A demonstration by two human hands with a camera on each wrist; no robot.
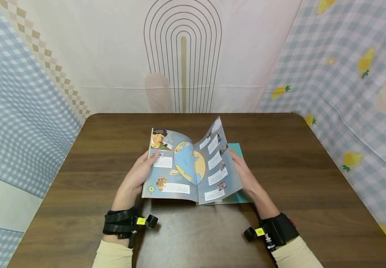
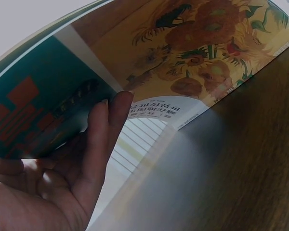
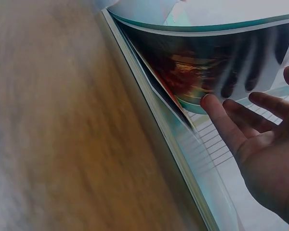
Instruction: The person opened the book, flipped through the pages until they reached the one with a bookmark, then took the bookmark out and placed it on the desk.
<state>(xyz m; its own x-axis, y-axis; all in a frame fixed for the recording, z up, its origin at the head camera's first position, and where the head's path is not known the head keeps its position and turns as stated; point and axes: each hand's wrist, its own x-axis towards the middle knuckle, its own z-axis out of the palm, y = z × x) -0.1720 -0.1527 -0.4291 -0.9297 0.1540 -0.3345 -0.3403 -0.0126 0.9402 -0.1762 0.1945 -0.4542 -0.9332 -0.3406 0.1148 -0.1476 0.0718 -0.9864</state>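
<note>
An illustrated book lies spread in front of me, a globe drawing across its two grey-blue pages. My left hand grips its left side, thumb on the page and fingers behind. In the left wrist view, the left hand's fingers press under the cover with its sunflower picture. The right-hand page is lifted and curves upward. Behind that page is my right hand, its fingers partly hidden. The right wrist view shows the right hand with fingers extended, fingertips right at the glossy page's underside.
A teal sheet or cover shows beneath the lifted page on the right. The book is over a brown wooden table. Patterned cloth hangs behind the table and along both sides. Both wrists carry strapped cameras.
</note>
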